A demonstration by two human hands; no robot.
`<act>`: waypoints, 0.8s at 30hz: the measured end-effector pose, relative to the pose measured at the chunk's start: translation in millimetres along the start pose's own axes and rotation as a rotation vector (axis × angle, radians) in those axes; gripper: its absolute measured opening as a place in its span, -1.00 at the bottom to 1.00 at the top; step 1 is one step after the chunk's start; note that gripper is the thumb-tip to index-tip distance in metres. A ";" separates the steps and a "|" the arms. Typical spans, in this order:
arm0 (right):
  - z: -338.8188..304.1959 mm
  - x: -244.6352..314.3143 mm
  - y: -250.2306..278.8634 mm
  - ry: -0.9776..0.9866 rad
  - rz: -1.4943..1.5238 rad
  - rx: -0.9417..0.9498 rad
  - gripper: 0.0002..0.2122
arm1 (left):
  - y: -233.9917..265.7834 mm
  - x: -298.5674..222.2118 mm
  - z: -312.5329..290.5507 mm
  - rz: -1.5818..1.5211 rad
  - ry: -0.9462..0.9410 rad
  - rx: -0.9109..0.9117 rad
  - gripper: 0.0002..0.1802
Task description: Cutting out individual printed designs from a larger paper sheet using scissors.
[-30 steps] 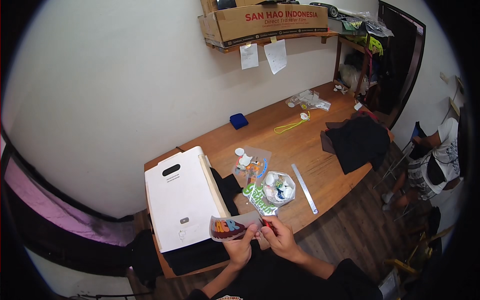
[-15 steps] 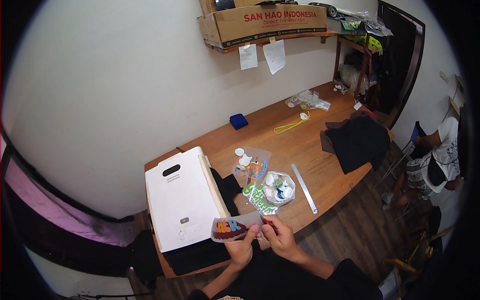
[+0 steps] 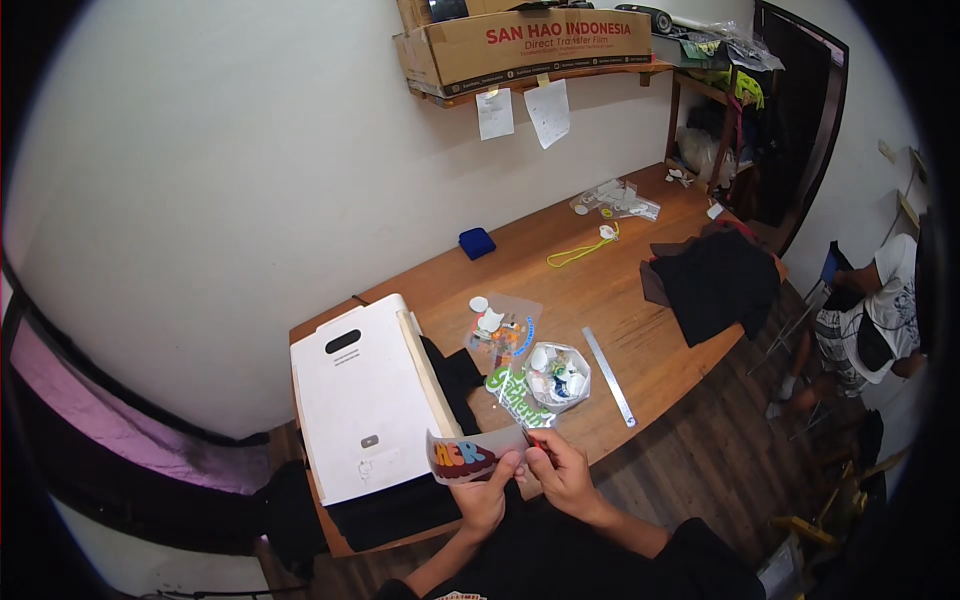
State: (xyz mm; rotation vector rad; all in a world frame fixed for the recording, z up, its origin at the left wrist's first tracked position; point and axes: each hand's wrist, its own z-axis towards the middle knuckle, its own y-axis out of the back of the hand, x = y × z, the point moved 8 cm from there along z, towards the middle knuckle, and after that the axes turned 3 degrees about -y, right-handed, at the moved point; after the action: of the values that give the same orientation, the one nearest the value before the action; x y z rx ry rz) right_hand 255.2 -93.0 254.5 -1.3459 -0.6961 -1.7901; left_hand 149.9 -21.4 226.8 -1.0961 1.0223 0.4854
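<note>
In the head view, the left hand (image 3: 483,503) holds a curling, translucent film sheet printed with orange, blue and maroon lettering (image 3: 463,459) over the near edge of the brown wooden worktop (image 3: 645,325), in front of the white, flat-topped boxy machine (image 3: 380,410). It is gripped near its right end, probably to steady that part for the other hand, while the lettered end juts free to the left. A small red-handled tool (image 3: 537,446), likely scissors, sits at that edge in the right hand (image 3: 566,480). The faceted clear plastic tub of scraps (image 3: 560,406) stands just beyond, perhaps for easy reach.

Both forearms come in from below, wrists near each other. The left hand pinches the film, thumb upright against its face; the right curls around the tool, thumb beside the left one. Whether the blades are parted, I cannot tell.
</note>
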 end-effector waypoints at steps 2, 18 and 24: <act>-0.3 -1.3 -0.5 -0.001 0.013 -0.003 -0.81 | 1.7 -0.2 0.1 -0.017 0.001 -0.026 -0.84; 3.9 8.6 0.7 -0.063 0.113 -0.021 -0.81 | 1.6 6.5 0.2 0.028 0.031 0.042 -0.83; 5.3 6.5 2.7 -0.034 0.055 -0.042 -0.80 | 0.0 6.3 1.6 0.033 0.015 0.066 -0.82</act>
State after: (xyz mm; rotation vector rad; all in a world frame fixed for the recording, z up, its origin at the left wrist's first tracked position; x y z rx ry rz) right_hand 259.4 -91.9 262.1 -1.4135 -0.6367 -1.7508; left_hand 153.6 -21.0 221.4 -1.0271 1.0635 0.4677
